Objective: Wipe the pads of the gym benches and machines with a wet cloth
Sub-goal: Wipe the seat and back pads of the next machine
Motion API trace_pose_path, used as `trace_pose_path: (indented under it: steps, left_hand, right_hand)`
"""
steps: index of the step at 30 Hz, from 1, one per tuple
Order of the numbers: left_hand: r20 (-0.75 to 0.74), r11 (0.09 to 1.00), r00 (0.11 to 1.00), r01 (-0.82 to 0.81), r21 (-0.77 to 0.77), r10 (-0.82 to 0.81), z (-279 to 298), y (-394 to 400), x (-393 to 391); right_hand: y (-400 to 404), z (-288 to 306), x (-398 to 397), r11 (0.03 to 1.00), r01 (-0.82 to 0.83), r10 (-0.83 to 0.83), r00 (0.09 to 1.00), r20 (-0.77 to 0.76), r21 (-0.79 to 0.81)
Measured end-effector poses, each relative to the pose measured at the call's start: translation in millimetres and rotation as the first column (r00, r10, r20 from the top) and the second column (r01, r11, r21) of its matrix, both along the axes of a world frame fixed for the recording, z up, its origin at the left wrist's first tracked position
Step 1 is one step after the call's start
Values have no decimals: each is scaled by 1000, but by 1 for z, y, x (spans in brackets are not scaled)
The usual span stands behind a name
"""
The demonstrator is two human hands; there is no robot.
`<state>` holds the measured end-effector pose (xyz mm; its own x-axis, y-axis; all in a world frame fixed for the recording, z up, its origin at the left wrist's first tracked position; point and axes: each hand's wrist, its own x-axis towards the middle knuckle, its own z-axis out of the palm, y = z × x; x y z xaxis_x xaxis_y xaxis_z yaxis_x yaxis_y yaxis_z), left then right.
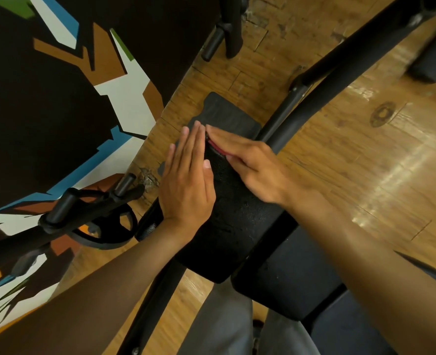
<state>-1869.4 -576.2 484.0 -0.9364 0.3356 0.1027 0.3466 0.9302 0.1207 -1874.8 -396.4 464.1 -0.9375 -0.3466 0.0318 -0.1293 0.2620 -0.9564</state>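
A black textured pad [233, 213] of a gym machine runs from the lower middle toward the centre of the head view. My left hand [187, 175] lies flat on its left side with straight fingers. My right hand [252, 162] lies flat on its right side, fingers straight, pressing a dark red cloth [218, 147] against the pad. Only a thin strip of the cloth shows under the fingers. The fingertips of both hands nearly meet at the pad's far end.
A second black pad [288, 283] sits just below the first. Black frame tubes [322, 80] cross the wooden floor [365, 162]. A black mat [227, 114] lies under the machine. A handwheel and handles [101, 221] stand at the left by a painted wall [45, 111].
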Motion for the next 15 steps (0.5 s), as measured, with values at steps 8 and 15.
trace_pose_path:
  steps: [8, 15]
  left_hand:
    - [3, 999, 1000, 7, -38, -7, 1, -1, 2]
    - [13, 999, 1000, 4, -43, -3, 1, -1, 2]
  right_hand:
    - [54, -33, 95, 992, 122, -128, 967, 221, 40]
    - [8, -10, 14, 998, 61, -63, 994, 90, 25]
